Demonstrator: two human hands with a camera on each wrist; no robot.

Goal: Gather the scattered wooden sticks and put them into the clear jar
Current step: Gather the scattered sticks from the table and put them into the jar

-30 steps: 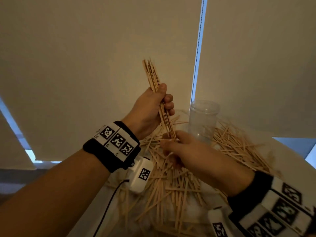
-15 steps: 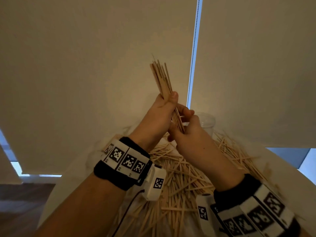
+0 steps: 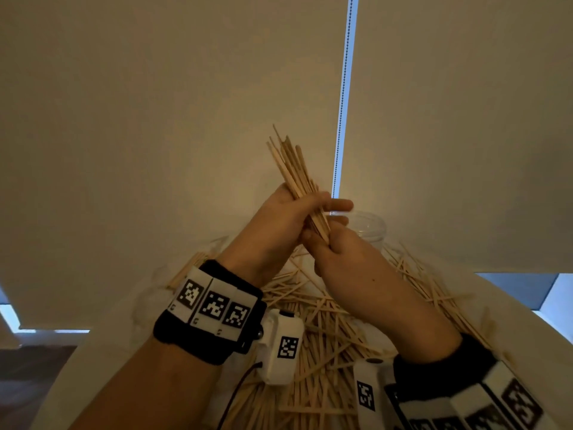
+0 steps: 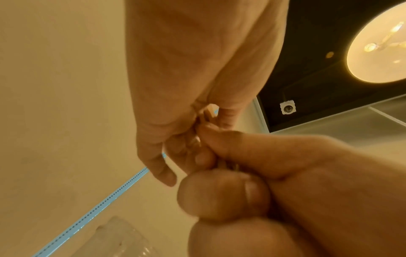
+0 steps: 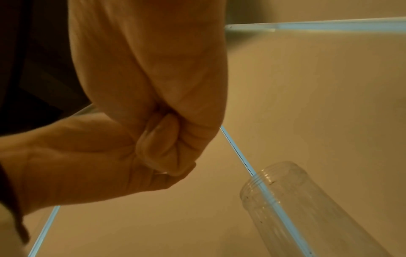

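A bundle of sticks (image 3: 291, 172) is held upright above a table (image 3: 527, 308), gripped by both hands at once; the left hand (image 3: 279, 225) is wrapped around the middle of the bundle, thumb across the front and one finger stretched out to the right; the right hand (image 3: 341, 252) is clenched around the bundle's lower end, just beneath the left and touching it. The tops of the sticks are fanned slightly and are seen against a pale blind (image 3: 155, 119); a bead cord (image 3: 342, 103) is hung in the bright gap beside a second blind.

The jar (image 3: 370, 226) is stood upright on the table just behind the hands, its open mouth partly hidden by the fingers; in the right wrist view its threaded neck is shown. Whether any sticks are inside it cannot be told.

A loose heap of sticks (image 3: 325, 321) is spread across the table beneath both forearms and around the jar's base. Black bands with square markers are worn on each wrist; a ceiling lamp (image 4: 380, 47) is caught in the left wrist view.
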